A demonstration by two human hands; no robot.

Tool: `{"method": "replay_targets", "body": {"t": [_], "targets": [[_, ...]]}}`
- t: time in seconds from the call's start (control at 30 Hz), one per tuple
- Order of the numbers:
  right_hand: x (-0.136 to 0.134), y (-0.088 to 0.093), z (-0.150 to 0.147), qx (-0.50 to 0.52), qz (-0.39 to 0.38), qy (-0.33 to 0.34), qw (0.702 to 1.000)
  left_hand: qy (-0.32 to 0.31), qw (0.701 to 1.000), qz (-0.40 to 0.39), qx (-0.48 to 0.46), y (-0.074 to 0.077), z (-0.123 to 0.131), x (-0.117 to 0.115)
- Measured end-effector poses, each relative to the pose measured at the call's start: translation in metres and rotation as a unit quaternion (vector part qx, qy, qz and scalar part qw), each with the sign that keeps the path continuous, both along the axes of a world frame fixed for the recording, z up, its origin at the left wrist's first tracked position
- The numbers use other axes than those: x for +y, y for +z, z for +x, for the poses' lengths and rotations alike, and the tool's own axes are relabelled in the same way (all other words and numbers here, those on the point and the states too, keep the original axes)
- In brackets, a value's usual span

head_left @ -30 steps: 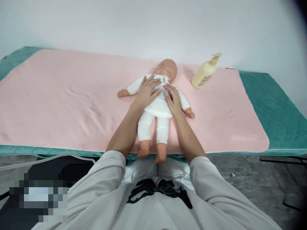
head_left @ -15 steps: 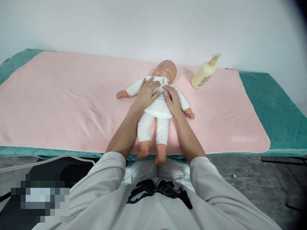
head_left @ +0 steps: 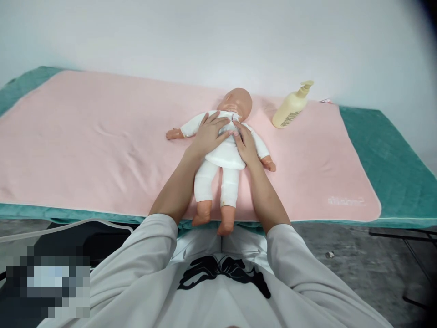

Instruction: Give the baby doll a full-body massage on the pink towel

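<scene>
A baby doll (head_left: 227, 157) in white clothing lies on a pink blanket (head_left: 102, 150), head toward the wall and feet over the near edge. My left hand (head_left: 209, 132) rests flat on the left side of its upper body, fingers stretched out. On the right side of the doll's chest lies my right hand (head_left: 246, 142), its fingers also extended and the thumb toward the middle. The fingertips of both hands come close together near the doll's centre line. Neither hand grips anything.
A cream pump bottle (head_left: 291, 108) stands on the blanket at the right of the doll's head. Under the blanket is a green padded cover (head_left: 399, 159). A pale wall (head_left: 170, 41) rises behind. Below left are a dark object (head_left: 102, 243) and a pale cord.
The view has shifted slightly. Both hands stay flat on the doll, with no clear change in their position on it.
</scene>
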State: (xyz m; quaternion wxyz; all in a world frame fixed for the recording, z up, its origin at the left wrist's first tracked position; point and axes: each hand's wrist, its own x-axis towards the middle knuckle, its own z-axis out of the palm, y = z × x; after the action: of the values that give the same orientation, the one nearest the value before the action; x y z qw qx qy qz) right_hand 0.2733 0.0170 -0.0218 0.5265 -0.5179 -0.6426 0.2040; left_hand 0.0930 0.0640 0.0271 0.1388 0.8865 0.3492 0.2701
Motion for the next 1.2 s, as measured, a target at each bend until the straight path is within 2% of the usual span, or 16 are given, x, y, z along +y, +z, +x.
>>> {"method": "replay_targets", "body": {"t": [0.2, 0.4, 0.53, 0.63, 0.77, 0.97, 1.2], "targets": [[-0.011, 0.001, -0.002, -0.004, 0.038, -0.025, 0.999, -0.010, 0.999, 0.012, -0.043, -0.005, -0.003, 0.000], [-0.049, 0.007, -0.009, -0.007, 0.139, -0.109, 0.984, -0.030, 0.976, 0.023, -0.213, -0.005, -0.014, -0.018], [-0.073, 0.002, -0.012, 0.014, 0.147, -0.082, 0.986, -0.080, 0.952, -0.040, -0.291, 0.000, -0.019, -0.028], [-0.083, -0.003, -0.012, 0.006, 0.146, -0.056, 0.988, -0.122, 0.949, -0.089, -0.275, 0.002, -0.022, -0.035], [-0.084, -0.005, -0.012, -0.017, 0.135, -0.039, 0.990, -0.166, 0.950, -0.117, -0.238, -0.001, -0.026, -0.041], [-0.077, -0.004, -0.014, -0.032, 0.100, 0.001, 0.994, -0.153, 0.954, -0.119, -0.229, -0.013, -0.027, -0.039], [-0.077, -0.005, -0.014, -0.033, 0.104, -0.010, 0.994, -0.155, 0.956, -0.087, -0.233, -0.013, -0.023, -0.037]]}}
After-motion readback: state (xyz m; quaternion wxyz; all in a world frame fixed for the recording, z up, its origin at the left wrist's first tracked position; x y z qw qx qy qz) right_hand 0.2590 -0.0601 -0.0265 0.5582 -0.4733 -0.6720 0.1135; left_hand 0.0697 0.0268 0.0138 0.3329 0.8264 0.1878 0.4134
